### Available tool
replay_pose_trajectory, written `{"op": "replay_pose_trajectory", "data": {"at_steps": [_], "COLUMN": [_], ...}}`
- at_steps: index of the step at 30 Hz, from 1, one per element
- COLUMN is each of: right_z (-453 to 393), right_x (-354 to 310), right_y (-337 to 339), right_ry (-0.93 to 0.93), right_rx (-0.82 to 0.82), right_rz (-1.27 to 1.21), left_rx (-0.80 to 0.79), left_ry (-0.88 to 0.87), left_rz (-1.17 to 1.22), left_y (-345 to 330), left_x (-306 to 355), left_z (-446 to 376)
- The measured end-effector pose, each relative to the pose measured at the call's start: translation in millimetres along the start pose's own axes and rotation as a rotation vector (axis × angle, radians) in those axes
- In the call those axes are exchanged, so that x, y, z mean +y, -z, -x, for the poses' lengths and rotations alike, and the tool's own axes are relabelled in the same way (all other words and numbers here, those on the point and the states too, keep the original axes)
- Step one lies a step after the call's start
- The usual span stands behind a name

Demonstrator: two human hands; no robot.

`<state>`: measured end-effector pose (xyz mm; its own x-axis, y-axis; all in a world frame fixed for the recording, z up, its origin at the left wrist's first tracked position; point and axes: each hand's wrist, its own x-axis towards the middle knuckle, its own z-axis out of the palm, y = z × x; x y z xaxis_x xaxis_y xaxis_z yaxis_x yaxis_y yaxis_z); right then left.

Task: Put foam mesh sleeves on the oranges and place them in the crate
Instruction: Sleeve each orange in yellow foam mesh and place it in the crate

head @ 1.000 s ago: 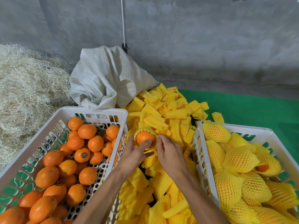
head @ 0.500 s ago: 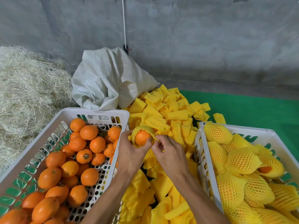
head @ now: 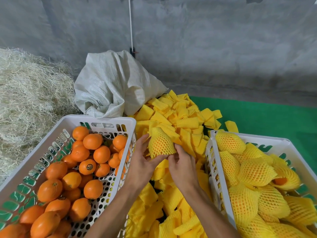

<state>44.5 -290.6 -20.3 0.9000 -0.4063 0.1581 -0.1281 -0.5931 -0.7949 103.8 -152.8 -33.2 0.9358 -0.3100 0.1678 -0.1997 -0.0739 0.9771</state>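
sleeved orange (head: 160, 145) held above loose sleeve pile (head: 180, 121), between 2 crates | left hand (head: 142, 162) grip cups its underside, right hand (head: 181, 165) grip pinches the mesh edge | left crate (head: 106, 120): bare oranges (head: 85, 160) | right crate (head: 253, 137): sleeved fruit | white sack (head: 113, 86) behind

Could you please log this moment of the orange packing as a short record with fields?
held item: sleeved orange, orange showing through the yellow mesh
left hand: supports it from the left and below
right hand: fingertips pinch the sleeve's lower edge
left crate: bare oranges
right crate: wrapped oranges
between crates: pile of empty foam sleeves
background: white sack, straw, green mat
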Motion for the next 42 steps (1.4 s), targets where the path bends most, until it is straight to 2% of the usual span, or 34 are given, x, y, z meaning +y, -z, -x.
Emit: {"op": "replay_pose_trajectory", "data": {"at_steps": [5, 9, 12, 15, 19, 23, 27, 33, 37, 42], "right_z": [-3.9, -2.1, -0.4, -0.6, 3.2, 4.8, 0.2, -5.0, -2.7, -3.9], "right_x": [0.5, -7.4, -11.2, -8.6, -3.9, -4.1, -1.7, -0.5, -6.8, -5.9], "right_y": [3.7, -3.7, -9.6, -9.2, -11.0, -14.3, -7.2, -0.9, -7.5, -11.2], "right_ry": [0.055, 0.208, 0.274, 0.225, -0.016, -0.004, -0.01, 0.016, 0.112, 0.127], "right_rx": [0.033, 0.072, 0.101, 0.16, -0.043, -0.066, -0.016, 0.072, 0.123, 0.078], "right_rz": [0.044, 0.111, 0.138, 0.042, -0.037, -0.024, -0.054, 0.0, 0.01, 0.046], "left_rx": [0.006, 0.212, 0.273, 0.28, 0.272, 0.134, 0.011, 0.02, 0.168, 0.208], "left_ry": [-0.05, -0.027, -0.01, 0.002, 0.06, -0.006, -0.084, -0.095, -0.116, -0.13], "left_rz": [-0.082, -0.204, -0.232, -0.267, -0.113, -0.051, -0.169, -0.114, -0.131, -0.238], "left_y": [3.0, 1.3, 4.1, 4.4, -0.6, -0.2, 0.7, 1.1, 0.8, 1.8], "left_x": [1.8, 3.9, 4.5, 5.3, 1.3, -2.3, -2.5, -2.7, 1.3, -0.5], "left_z": [-0.8, 2.1, 3.3, 1.9, -2.3, -3.2, -1.6, 0.2, 0.0, -1.5]}}
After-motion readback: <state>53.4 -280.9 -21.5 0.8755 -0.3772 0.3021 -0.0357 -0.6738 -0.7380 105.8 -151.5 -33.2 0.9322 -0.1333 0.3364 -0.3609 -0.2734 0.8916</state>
